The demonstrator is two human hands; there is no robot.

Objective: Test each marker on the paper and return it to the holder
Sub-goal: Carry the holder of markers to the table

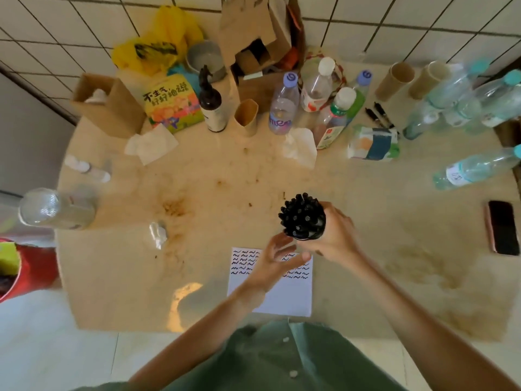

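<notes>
A black holder (306, 234) packed with several black markers (300, 211) stands just beyond the far right corner of the white paper (284, 294). My right hand (337, 235) grips the holder from its right side. My left hand (275, 261) hovers over the paper just left of the holder, fingers spread and holding nothing. Rows of small black squiggles (244, 262) cover the paper's upper part. Two loose black markers (379, 114) lie at the back right of the table.
The beige table (214, 193) is crowded at the back with plastic bottles (283, 108), cardboard tubes, a box and tissues. A phone (503, 227) lies at the right edge. A glass jar (56, 208) and a foil scrap (158, 234) lie on the left.
</notes>
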